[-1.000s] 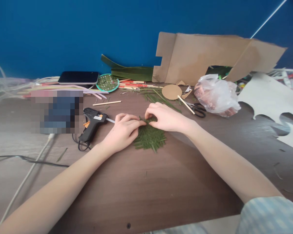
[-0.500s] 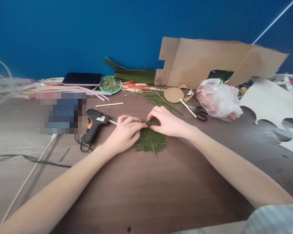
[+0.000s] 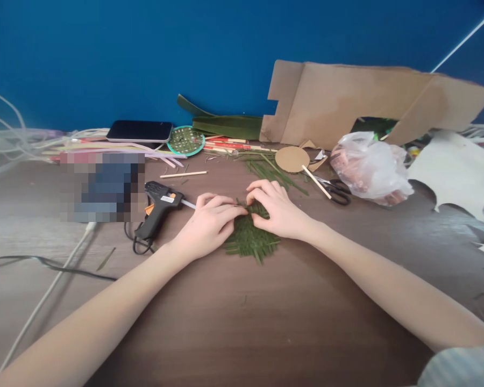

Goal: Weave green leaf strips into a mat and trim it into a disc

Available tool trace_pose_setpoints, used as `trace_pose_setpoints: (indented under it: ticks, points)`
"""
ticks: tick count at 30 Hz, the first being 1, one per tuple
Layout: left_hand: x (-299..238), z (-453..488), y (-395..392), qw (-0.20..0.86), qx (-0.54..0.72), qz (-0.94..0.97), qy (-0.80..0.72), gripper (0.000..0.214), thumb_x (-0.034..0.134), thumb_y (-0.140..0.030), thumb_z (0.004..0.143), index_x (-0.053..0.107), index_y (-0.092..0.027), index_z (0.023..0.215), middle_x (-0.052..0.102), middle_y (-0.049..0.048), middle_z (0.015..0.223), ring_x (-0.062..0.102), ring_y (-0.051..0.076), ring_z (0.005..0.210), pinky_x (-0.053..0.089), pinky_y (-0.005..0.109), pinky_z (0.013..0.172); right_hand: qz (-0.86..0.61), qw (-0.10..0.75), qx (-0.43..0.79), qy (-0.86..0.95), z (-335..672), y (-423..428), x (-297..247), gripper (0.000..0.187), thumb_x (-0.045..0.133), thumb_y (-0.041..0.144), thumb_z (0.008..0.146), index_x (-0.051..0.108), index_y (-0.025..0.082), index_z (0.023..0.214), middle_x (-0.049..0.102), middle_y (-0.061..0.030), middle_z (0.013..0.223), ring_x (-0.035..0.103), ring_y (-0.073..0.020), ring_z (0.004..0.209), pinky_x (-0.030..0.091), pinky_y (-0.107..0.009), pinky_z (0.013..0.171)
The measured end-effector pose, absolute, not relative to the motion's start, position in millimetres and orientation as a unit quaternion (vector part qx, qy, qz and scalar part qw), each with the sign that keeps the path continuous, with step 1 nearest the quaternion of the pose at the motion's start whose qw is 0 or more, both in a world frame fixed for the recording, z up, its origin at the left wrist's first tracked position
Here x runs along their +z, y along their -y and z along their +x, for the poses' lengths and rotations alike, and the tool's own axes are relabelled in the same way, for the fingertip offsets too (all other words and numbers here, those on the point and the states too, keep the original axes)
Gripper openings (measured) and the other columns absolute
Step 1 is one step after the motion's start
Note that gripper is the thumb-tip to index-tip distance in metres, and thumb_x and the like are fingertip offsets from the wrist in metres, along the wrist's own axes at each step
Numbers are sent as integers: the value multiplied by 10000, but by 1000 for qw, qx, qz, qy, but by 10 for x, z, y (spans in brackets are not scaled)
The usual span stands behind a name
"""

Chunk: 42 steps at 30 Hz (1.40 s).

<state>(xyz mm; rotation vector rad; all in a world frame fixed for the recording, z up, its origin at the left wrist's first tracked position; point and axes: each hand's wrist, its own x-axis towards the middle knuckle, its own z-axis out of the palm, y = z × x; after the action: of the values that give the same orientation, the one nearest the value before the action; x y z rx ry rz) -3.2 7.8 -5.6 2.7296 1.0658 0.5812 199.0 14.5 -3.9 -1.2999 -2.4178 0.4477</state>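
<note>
Woven green leaf strips (image 3: 253,241) lie flat on the brown table between my hands, their loose ends fanning out toward me. My left hand (image 3: 210,226) rests over the left side of the weave, its fingers closed together at the upper edge. From the other side, my right hand (image 3: 275,210) curls over the upper right part, thumb and forefinger pinching the strips. The fingertips of both hands nearly meet, and they hide part of the weave. Just left of my left hand lies a black glue gun (image 3: 159,210) with its glue stick pointing at the hand.
Behind are loose leaf strips (image 3: 274,174), a cardboard disc (image 3: 291,159), black scissors (image 3: 339,192) and a plastic bag (image 3: 371,169). Folded cardboard (image 3: 347,97) leans on the blue wall. A phone (image 3: 140,131) and a green-rimmed round piece (image 3: 186,141) sit at the back left. Cables (image 3: 52,290) cross the left side.
The view has shifted slightly, moving the scene a little. My right hand's fingers have risen and curled a bit more over the weave; my left hand keeps its hold.
</note>
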Motion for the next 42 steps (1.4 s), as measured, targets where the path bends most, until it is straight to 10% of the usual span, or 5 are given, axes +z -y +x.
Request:
trace_pose_setpoints:
  ticks: [42]
  points:
    - [-47,-33,-66,87,185,909,-363,347,368,-106,837,618,-216,1051,648,77,1077,550,191,1072,289,420,984,-449,194,152,859,1991,-144,-66,121,496,209,753,463,210,869,520,-76,1162,416,-246,987,340,-406,873]
